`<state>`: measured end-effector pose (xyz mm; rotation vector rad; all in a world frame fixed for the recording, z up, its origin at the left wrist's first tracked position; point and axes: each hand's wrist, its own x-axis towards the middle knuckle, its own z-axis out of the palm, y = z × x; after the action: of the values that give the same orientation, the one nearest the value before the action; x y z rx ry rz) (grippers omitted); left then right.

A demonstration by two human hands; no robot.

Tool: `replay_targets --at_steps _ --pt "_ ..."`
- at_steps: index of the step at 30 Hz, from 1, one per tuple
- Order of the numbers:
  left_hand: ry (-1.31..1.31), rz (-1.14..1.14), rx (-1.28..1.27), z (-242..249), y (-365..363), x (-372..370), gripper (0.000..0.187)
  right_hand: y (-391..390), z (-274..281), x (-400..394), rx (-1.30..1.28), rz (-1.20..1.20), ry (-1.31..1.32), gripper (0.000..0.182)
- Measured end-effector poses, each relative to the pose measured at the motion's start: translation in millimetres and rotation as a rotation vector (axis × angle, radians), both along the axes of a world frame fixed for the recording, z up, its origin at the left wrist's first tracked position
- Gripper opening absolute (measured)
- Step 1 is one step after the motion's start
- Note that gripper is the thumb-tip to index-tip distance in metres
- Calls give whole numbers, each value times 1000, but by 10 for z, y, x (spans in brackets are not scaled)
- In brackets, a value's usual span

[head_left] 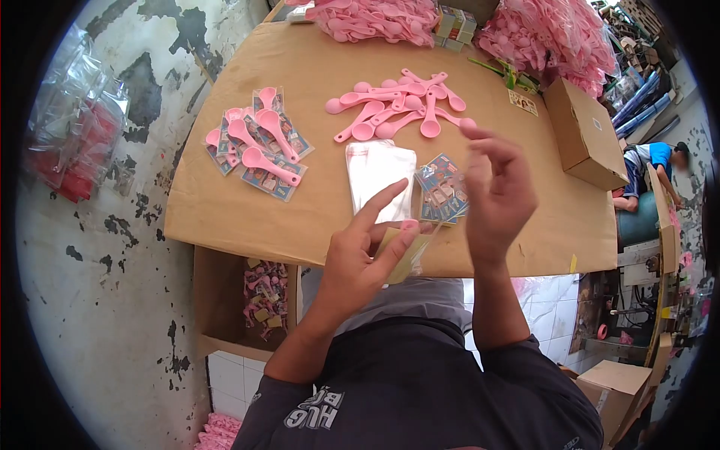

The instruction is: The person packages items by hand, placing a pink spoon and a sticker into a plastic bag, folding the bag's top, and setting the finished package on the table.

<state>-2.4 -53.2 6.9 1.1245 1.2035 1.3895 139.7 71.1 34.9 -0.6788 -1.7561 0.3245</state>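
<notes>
My left hand (364, 251) is closed on a clear plastic bag (420, 259) with a yellowish card in it, near the table's front edge. A bit of pink shows by its thumb tip. My right hand (499, 195) is raised to the right of it, fingers bent, slightly blurred; whether it pinches anything I cannot make out. Between and beyond the hands lie a stack of clear bags (381, 176) and a small stack of printed cards (442, 187). Loose pink spoons (430, 124) are piled farther back. At the left, more pink spoons (274, 135) rest on bagged cards (266, 182).
Large bags of pink spoons (375, 19) line the back of the brown table (247, 67). A cardboard box (585, 135) stands at the right edge. An open box (225, 300) is below the left edge. Another person (652, 169) is at far right.
</notes>
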Motion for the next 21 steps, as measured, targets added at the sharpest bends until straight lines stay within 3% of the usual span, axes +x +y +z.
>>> replay_targets --at_steps 2,5,6,8,10,12,21 --pt "-111 20 14 -13 25 14 43 147 4 82 -357 257 610 11" --pt "-264 51 17 14 40 -6 33 201 -41 304 -528 459 828 12" --pt "-305 62 7 25 49 -14 29 190 -58 360 -528 459 830 12" --pt "-307 111 69 19 102 22 27 109 -106 459 -716 698 684 9" --pt "-307 159 127 -18 136 30 26 -10 -137 484 -798 708 588 12" --pt "-252 215 136 -74 159 10 21 -151 -88 352 -868 571 218 13" --pt "-262 158 101 -24 182 -15 24 -146 -177 296 -949 651 123 15"
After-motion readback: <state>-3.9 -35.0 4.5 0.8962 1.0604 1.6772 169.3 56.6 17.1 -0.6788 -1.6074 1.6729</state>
